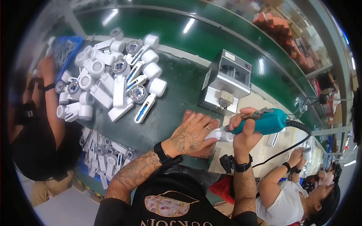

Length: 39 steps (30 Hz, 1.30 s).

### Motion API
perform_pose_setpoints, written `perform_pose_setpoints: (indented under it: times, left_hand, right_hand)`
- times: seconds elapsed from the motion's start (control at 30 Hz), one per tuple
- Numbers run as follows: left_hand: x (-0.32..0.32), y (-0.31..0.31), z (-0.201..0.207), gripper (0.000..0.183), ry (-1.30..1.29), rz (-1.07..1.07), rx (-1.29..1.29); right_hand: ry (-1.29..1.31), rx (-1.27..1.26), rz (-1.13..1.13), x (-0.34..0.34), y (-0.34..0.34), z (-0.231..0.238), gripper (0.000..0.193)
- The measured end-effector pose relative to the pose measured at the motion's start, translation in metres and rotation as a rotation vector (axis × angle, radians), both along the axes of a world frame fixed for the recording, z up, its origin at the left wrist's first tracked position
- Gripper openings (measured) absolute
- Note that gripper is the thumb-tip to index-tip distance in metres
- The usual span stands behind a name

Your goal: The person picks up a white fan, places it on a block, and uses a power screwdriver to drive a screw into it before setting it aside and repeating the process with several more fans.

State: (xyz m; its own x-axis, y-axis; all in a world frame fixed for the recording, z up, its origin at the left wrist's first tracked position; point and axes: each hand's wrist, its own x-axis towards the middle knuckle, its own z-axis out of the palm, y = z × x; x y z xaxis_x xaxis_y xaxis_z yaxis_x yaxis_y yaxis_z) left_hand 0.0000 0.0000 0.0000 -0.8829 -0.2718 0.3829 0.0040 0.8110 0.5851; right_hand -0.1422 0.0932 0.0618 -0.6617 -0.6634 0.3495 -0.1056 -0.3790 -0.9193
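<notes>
My right hand (246, 132) grips a teal electric screwdriver (269, 121) with a black cord. Its tip points left and meets the round head of a white hand-held device (226, 136). My left hand (191, 135) lies over that device and holds it down on a reddish-brown block (206, 152), thumb along its near side. The hand covers most of the device's body, and the screw point is too small to make out.
Many similar white devices (120, 88) are heaped at the left of the green table (175, 100), some with round heads uncovered. A silver-black machine (226, 83) stands beyond my hands. Below left, a bin (107, 150) holds more. Co-workers sit at left (45, 143) and right (288, 199).
</notes>
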Motion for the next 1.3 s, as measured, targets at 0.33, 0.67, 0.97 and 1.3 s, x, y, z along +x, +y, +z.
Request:
perform_pose_setpoints:
  times: [0.33, 0.67, 0.97, 1.3]
  left_hand:
    - [-0.005, -0.005, -0.002, 0.049, 0.031, -0.019, 0.007]
    - [-0.007, 0.005, 0.016, 0.043, -0.041, 0.005, 0.012]
    - [-0.010, 0.008, 0.013, 0.044, -0.023, 0.016, 0.000]
    - [-0.007, 0.006, 0.014, 0.043, 0.011, -0.002, -0.009]
  right_hand:
    - [-0.027, -0.014, -0.046, -0.001, 0.002, -0.034, 0.033]
    - [-0.112, 0.108, 0.031, 0.000, 0.008, -0.047, 0.017]
    - [-0.146, 0.160, 0.055, -0.004, 0.011, -0.023, 0.027]
    - [-0.041, 0.094, 0.056, -0.012, 0.000, 0.009, 0.037]
